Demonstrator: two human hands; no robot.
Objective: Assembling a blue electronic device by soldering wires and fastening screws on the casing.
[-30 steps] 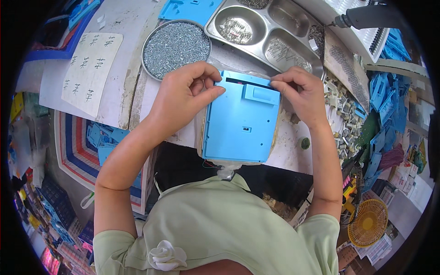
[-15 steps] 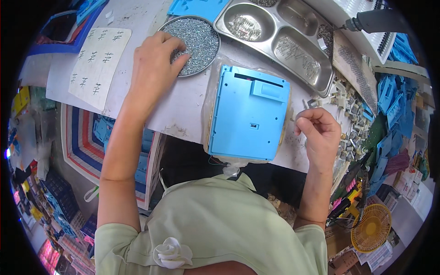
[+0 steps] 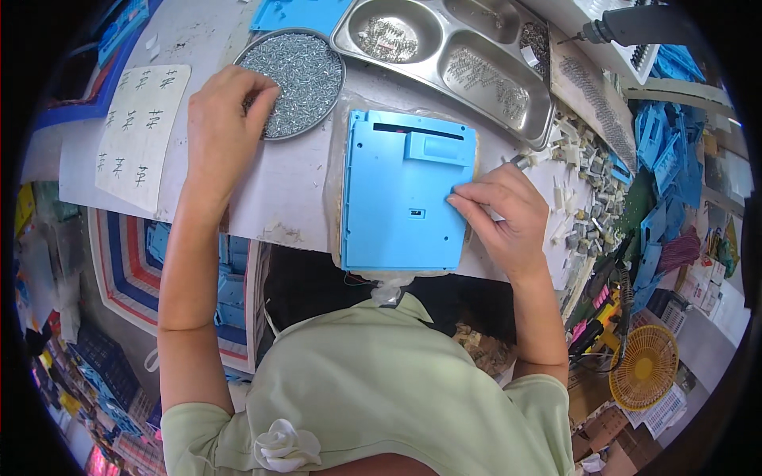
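Head view is showing a blue panel [image 3: 397, 186] lying in the middle of the worktop [image 3: 298, 178], on a pad [image 3: 336, 170] in clear wrap. The right hand [image 3: 508, 214] is hanging at the panel's three o'clock side. Its thumb and first finger are bending close together over the panel, near a little hole. I cannot tell if they are pinching a screw.

From the panel, a round dish [image 3: 343, 89] is sitting between ten and eleven o'clock, holding lots of shiny screws [image 3: 305, 79]. The left hand [image 3: 222, 119] is curling over the dish's nine o'clock side, thumb and fingers bent toward each other. I cannot tell if those fingers are pinching any screws.

A metal tray [image 3: 432, 69] is lying near twelve o'clock, holding tiny parts in its cups. More small parts [image 3: 595, 186] are making a messy heap at three o'clock. A dark driver [image 3: 647, 25] is pointing inward from two o'clock. White paper [image 3: 139, 147] is lying past nine o'clock.
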